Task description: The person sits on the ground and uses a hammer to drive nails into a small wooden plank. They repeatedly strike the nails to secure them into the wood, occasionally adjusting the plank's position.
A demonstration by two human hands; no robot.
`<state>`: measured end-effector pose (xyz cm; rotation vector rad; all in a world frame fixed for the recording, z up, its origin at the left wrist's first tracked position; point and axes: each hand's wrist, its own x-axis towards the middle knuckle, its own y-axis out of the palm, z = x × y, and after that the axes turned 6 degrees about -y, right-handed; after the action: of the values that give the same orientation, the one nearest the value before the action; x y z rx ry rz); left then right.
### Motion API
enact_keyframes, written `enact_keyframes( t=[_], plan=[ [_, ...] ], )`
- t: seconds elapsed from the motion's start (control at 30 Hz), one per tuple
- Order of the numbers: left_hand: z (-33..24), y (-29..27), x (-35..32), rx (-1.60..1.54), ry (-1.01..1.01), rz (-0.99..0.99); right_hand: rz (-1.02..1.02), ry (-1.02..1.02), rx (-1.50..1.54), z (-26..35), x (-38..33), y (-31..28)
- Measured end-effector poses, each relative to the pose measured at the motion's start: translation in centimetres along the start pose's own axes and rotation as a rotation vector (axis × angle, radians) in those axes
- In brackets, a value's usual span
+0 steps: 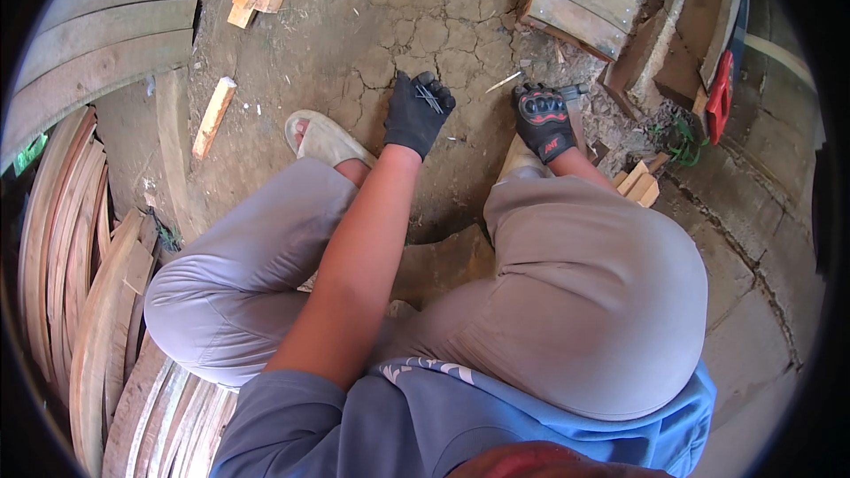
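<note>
Nothing here wore a package, a label, a sign or a screen, not among the timber nor on the bare ground. The one bit of marking in sight was a red and white emblem panel sewn on the back of the black glove on the right hand, an oval patch with a smaller slanted red mark below it near the wrist. The left glove showed plain black with no patch.

Two gloved hands — left, right — one sandal, one red-handled saw.
</note>
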<state>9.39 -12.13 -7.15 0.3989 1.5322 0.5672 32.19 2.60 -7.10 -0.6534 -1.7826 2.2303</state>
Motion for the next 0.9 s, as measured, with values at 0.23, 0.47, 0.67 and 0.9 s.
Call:
enact_keyframes(
  t=[0.23,0.47,0.67,0.9],
  plan=[
    [1.2,-0.1,0.8,0.056,-0.066,0.100,0.031,0.242,0.344,0.1,1.2,-2.3],
    [6.2,3.1,1.3,0.317,0.006,0.065,0.054,0.256,0.889,3.5,2.2,-10.4],
    [4.3,3.0,1.6,0.201,-0.172,0.066,-0.170,0.602,0.876,-1.8,-2.9,-8.6],
    [1.2,6.8,5.0,0.462,-0.359,0.032,0.120,0.734,0.367,-6.1,-8.6,-1.7]
  ],
)
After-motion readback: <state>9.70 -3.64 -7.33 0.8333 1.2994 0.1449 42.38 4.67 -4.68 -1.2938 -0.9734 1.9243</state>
